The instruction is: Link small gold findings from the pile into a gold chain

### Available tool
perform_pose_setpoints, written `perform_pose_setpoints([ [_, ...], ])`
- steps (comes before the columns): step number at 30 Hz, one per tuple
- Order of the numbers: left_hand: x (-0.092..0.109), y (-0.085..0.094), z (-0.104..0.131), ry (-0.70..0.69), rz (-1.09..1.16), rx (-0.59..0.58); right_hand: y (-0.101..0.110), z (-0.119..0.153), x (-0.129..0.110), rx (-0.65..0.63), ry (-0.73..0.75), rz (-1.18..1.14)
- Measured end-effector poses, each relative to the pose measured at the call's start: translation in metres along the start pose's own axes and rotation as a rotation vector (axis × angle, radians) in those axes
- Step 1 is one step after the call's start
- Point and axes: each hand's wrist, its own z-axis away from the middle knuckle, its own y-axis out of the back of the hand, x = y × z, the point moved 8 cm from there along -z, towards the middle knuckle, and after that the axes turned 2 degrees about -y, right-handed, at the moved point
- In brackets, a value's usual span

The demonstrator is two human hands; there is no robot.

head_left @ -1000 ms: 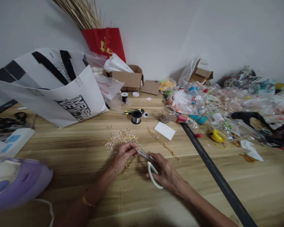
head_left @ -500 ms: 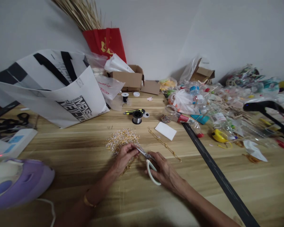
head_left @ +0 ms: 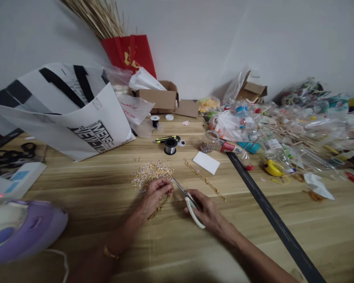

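My left hand point(head_left: 156, 195) pinches a gold beaded strand point(head_left: 159, 208) at its upper end, and the rest of it trails below my fingers onto the table. Just behind that hand lies a fluffy bundle of gold and clear beaded wire point(head_left: 150, 173). In my right hand point(head_left: 205, 208) is a pair of white-handled scissors point(head_left: 191, 210), its blades pointing up and left, a little apart from my left fingertips. A second gold strand point(head_left: 206, 181) rests on the wood to the right, beside a white rectangular block point(head_left: 206, 162).
Behind my hands stand a wire spool point(head_left: 170, 146) and a yellow-black cutter point(head_left: 165, 138). A purple iron point(head_left: 32, 232) and a large white bag point(head_left: 85, 125) are on the left. Plastic bottles and a yellow tape measure point(head_left: 273, 168) clutter the right, past a dark strip point(head_left: 268, 208).
My right hand has drawn the scissors back to the right, away from my left fingertips. The scissors' blades look closed together now. My left hand has barely moved.
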Motion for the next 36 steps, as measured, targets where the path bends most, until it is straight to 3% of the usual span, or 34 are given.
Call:
perform_pose_setpoints([
  [3, -0.003, 0.005, -0.002, 0.014, 0.079, 0.024, 0.002, 0.000, 0.002, -0.060, -0.061, -0.226],
  [7, -0.006, 0.007, -0.005, 0.040, 0.193, 0.002, -0.006, 0.002, 0.008, -0.253, -0.138, -0.464],
  [14, -0.005, 0.006, -0.005, 0.042, 0.256, -0.009, -0.012, 0.001, 0.022, -0.340, -0.205, -0.662],
  [26, -0.015, 0.003, -0.005, 0.066, 0.223, -0.074, -0.014, 0.003, 0.019, -0.329, -0.248, -0.715],
  [36, -0.010, -0.003, -0.001, 0.078, 0.206, -0.074, -0.008, 0.001, 0.017, -0.292, -0.226, -0.622],
])
